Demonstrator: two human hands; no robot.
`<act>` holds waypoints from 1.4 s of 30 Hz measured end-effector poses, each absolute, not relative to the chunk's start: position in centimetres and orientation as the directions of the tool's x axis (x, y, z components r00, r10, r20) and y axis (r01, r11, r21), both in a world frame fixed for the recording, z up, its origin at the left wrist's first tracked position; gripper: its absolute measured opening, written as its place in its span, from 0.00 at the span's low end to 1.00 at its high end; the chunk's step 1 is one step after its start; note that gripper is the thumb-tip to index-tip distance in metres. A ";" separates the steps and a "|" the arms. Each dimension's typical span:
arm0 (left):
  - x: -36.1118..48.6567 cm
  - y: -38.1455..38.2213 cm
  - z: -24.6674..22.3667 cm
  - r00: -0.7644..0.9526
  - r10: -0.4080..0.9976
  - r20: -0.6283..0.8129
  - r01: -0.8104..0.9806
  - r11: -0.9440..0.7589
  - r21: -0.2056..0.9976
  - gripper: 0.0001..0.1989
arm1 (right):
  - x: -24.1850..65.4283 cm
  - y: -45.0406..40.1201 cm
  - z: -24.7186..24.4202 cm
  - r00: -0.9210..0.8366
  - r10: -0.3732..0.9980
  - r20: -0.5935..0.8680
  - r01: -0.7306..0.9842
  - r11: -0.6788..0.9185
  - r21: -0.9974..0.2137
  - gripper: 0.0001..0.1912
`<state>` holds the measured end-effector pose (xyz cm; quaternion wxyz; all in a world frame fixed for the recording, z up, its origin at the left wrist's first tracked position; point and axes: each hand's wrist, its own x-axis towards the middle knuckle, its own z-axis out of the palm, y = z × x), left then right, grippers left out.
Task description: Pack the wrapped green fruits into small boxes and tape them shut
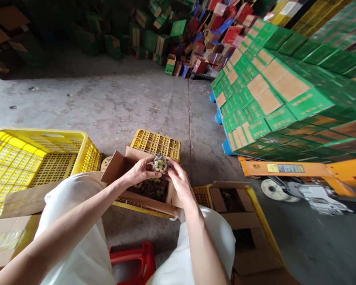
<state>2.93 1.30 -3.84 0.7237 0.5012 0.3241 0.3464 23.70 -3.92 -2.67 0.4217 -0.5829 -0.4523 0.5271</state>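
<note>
A small roundish packet [160, 164] in a shiny wrapper patterned in yellow, green and dark is held up between my two hands. My left hand [142, 171] pinches it from the left, thumb along its lower edge. On the other side, the fingers of my right hand [178, 180] close against it. Below them stands an open cardboard box [114, 168], its flaps spread, with dark green and yellow things [151, 188] inside that look like more such packets. What the wrapper contains is hidden.
The box rests on an upturned yellow crate [157, 141]. A large yellow crate [86, 148] stands at left, cartons [246, 219] at right. A red stool [148, 263] is beneath me. Beyond are stacked green cartons [280, 120], an orange pallet jack [284, 168] and heaped boxes [200, 65].
</note>
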 end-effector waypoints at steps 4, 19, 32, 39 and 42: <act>3.1 1.4 -5.0 0.530 0.843 -0.092 -0.129 0.187 0.974 0.32 | 23.6 -3.9 -3.2 -0.002 0.966 -0.257 0.031 -0.257 -0.966 0.30; 0.9 1.9 -3.5 0.390 0.904 -0.173 0.709 -0.175 0.684 0.17 | 22.8 -2.7 -4.1 -0.091 0.928 -0.361 0.810 -0.142 -0.570 0.22; -0.8 1.4 -5.5 0.470 0.753 -0.460 0.882 -0.374 0.288 0.15 | 20.7 -3.4 -8.0 -0.094 0.802 -0.590 0.950 -0.106 -0.294 0.16; -0.7 1.5 -6.1 0.495 0.773 -0.396 0.859 -0.367 0.358 0.17 | 20.2 -2.7 -8.8 -0.082 0.851 -0.519 0.938 -0.110 -0.328 0.15; -0.7 1.5 -6.3 0.502 0.785 -0.363 0.847 -0.360 0.392 0.16 | 20.2 -2.7 -8.4 -0.070 0.887 -0.457 0.923 -0.117 -0.367 0.16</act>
